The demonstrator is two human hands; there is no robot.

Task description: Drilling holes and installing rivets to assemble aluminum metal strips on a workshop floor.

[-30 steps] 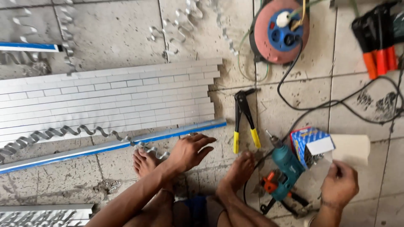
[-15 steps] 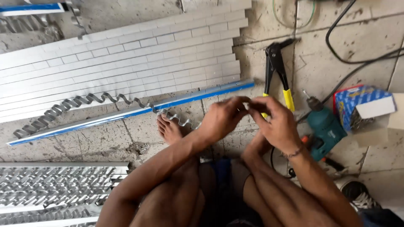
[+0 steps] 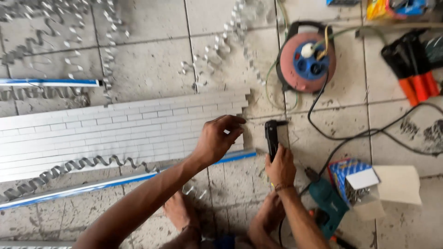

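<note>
two bare hands worked over a tiled floor [image 3: 152,60], seen from above. right hand [image 3: 280,167] was clenched round the handles of a black riveting tool [image 3: 271,137], its head pointing away from the body toward the end of the panel stack. left hand [image 3: 217,139] rested on the near end of the white metal slats [image 3: 115,131], fingers curled with the tips pinched together at the slat ends; whether a rivet or other small piece sat between them, could not tell.

slats lay side by side in a wide flat bank, running left out of view. a blue-edged strip [image 3: 110,183] lay along the near side of the bank, touching it, and a second blue-edged strip [image 3: 50,82] lay well apart on the far side. coiled metal shavings [image 3: 83,165] were strewn on the slats and over the floor, which i judged to mean cutting or drilling was already done. tool head was near the slat ends but not visibly seated, so fastening at this end looked not yet made; how much of the rest was joined could not be read.

nearby: red cable reel [image 3: 307,60] with a black cord running off it, teal power drill [image 3: 326,205] just beside the right forearm, open blue box of fasteners [image 3: 353,180], orange-handled tools [image 3: 415,69] at the far right. bare feet showed at the bottom edge.
</note>
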